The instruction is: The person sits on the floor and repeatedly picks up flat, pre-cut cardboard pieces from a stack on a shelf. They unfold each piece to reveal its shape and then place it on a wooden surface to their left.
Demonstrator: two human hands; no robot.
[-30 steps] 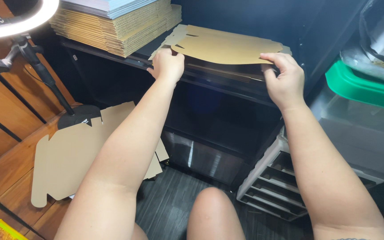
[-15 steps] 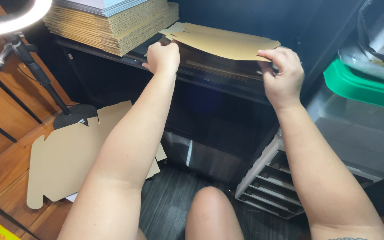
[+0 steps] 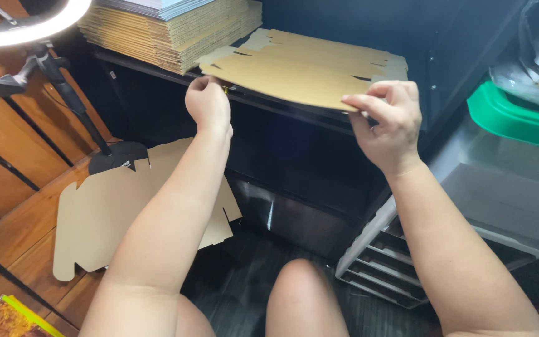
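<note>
Cardboard blank (image 3: 301, 78) flat, long axis left-right | left hand (image 3: 208, 103), right hand (image 3: 387, 122) fingers pinch near edge

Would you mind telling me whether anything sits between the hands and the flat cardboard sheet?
Nothing visible does. The left hand and right hand already grip the near edge of the flat cardboard sheet directly, above the dark shelf.

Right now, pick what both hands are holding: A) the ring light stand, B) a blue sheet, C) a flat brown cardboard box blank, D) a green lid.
C: the left hand and right hand each grip an edge of the flat cardboard blank above the dark shelf.
</note>
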